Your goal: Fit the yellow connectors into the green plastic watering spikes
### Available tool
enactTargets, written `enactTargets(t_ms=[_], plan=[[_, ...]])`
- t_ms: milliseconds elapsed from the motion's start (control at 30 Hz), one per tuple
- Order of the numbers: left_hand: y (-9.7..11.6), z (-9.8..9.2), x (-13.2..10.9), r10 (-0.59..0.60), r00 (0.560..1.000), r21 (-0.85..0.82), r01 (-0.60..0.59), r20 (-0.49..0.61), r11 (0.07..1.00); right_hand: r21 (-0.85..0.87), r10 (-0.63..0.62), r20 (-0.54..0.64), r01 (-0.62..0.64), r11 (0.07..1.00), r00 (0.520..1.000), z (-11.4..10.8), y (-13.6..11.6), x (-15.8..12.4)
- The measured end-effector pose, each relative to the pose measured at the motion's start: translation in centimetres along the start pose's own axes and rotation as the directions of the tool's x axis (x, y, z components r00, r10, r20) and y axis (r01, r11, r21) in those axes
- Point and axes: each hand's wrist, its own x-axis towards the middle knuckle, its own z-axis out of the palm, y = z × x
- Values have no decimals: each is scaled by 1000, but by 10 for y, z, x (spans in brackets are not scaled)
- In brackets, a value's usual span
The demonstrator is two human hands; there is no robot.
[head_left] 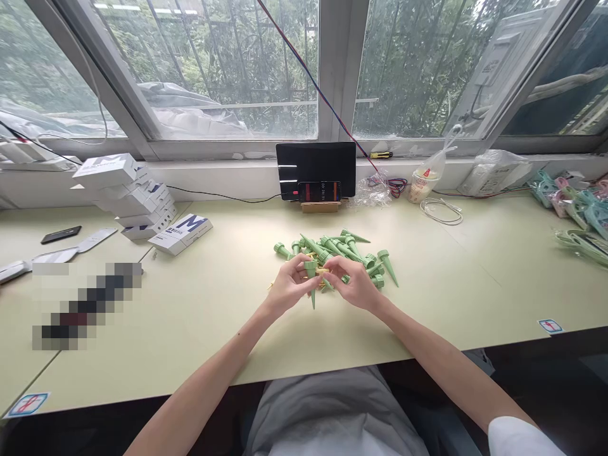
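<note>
My left hand (285, 288) is closed on a green plant watering spike (312, 285), its ridged cap up and its tip pointing down over the table. Between the fingers of my right hand (357, 287) is a small yellow peg (322, 271), which meets the side of the spike just under the cap. Whether it sits inside the spike I cannot tell. A pile of similar green spikes (349, 244) lies just behind and between my hands. Beneath my fingers, small yellow pieces (272, 285) show in part among the spikes.
Behind the pile, a phone (319, 191) leans on a black screen (316, 158). White boxes (107, 171) are stacked at the left, near a black phone (61, 235). A cup (422, 185), a white cable (441, 212) and bagged pastel items (570, 196) stand to the right.
</note>
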Motion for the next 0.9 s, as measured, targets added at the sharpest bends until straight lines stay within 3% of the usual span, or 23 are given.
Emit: enactTargets(t_ms=[567,900], plan=[[0,2,0,-5,1000,-49,6,21,999,-84,87,4,-86,993,996,1,5,-1],[1,2,1,14,1000,-32,-14,-1,999,0,-12,3,12,1000,1000,-2,0,-1]])
